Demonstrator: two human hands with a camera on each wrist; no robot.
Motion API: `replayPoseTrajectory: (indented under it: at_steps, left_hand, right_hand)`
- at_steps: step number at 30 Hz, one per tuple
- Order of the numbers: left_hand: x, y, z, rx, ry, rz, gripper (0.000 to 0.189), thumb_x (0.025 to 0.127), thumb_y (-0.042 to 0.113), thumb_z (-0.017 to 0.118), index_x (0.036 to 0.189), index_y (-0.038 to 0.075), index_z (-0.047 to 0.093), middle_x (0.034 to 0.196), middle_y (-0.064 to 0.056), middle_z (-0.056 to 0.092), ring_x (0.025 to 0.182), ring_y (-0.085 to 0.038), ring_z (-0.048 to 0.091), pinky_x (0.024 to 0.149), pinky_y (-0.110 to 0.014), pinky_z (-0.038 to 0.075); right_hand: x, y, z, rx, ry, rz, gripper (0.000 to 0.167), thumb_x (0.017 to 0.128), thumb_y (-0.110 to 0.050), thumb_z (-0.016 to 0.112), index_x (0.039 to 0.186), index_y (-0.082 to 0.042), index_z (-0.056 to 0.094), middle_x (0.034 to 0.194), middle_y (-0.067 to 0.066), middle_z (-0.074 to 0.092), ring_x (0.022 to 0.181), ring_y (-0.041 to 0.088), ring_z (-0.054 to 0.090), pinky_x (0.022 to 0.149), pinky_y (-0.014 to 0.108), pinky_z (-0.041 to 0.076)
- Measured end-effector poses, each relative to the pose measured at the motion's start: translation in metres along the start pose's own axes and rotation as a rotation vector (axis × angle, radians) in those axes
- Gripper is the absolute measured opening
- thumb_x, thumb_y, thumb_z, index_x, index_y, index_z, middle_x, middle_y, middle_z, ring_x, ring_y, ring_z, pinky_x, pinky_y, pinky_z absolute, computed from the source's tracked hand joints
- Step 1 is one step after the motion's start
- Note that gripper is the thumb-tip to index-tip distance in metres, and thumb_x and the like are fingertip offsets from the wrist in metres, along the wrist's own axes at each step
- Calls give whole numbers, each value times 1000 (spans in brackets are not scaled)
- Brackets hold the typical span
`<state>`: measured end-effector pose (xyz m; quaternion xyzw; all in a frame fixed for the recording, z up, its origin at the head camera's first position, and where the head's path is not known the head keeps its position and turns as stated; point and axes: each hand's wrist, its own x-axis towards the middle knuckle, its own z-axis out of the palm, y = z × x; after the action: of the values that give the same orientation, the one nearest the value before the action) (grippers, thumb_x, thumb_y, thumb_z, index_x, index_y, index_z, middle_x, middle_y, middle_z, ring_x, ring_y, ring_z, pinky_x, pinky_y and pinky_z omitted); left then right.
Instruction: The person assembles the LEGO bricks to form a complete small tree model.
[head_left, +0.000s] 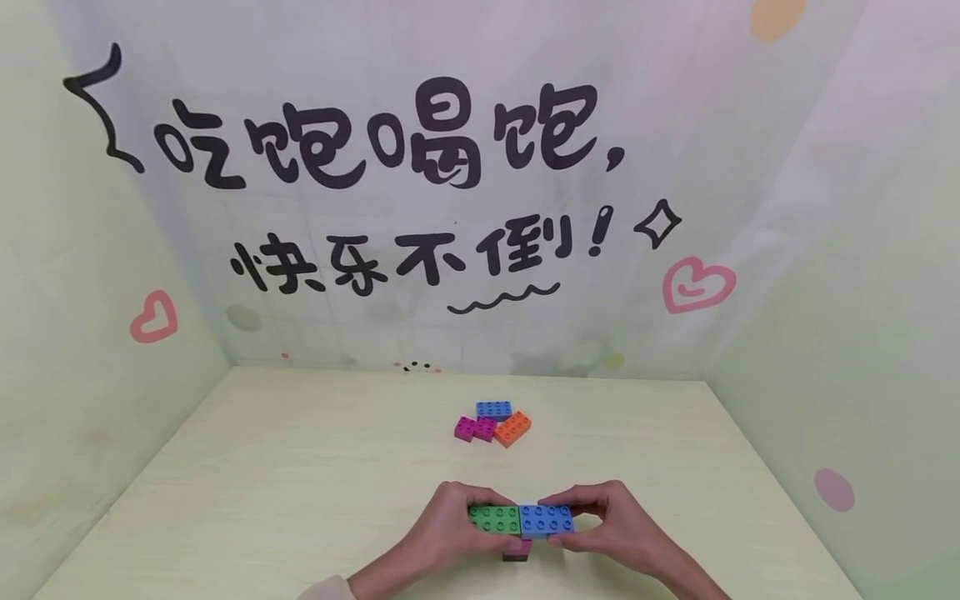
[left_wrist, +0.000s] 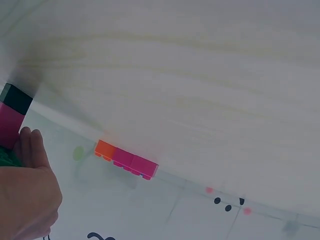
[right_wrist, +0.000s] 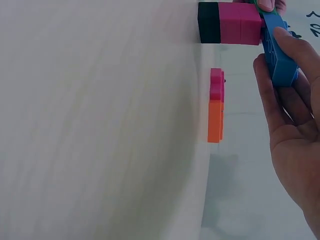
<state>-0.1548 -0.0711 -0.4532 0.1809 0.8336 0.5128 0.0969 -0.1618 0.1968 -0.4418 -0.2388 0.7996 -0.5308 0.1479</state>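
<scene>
My left hand [head_left: 448, 529] grips a green toy brick [head_left: 495, 520] with thumb and fingers on its long sides. A blue brick [head_left: 546, 520] is pinched by my right hand [head_left: 621, 528], its end against the green one in the head view. Both bricks are over a small upright stack, with two magenta bricks [right_wrist: 240, 23] on a dark brick [right_wrist: 209, 23] at the bottom. In the right wrist view the blue brick slants at the stack's top, and a magenta stud shows beside it. Whether it is pressed on, I cannot tell. My fingers hide part of the green brick.
Farther back on the pale table [head_left: 300, 467] lie loose bricks close together: a blue one [head_left: 493, 409], an orange one [head_left: 513, 429] and two small magenta ones [head_left: 476, 428]. Printed walls [head_left: 375, 333] enclose the table at the back and both sides.
</scene>
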Motion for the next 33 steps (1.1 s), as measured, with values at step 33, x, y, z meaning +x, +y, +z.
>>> replayPoseTrajectory:
  at_steps: [33]
  left_hand:
    - [5, 7, 1, -32, -42, 108, 25, 79, 44, 80, 101, 33, 78, 96, 19, 71, 96, -3, 65, 85, -27, 52]
  right_hand:
    - [-2, -7, 4, -143, 34, -11, 34, 78, -33, 84, 110, -23, 76, 96, -9, 72, 86, 14, 65, 79, 38, 57]
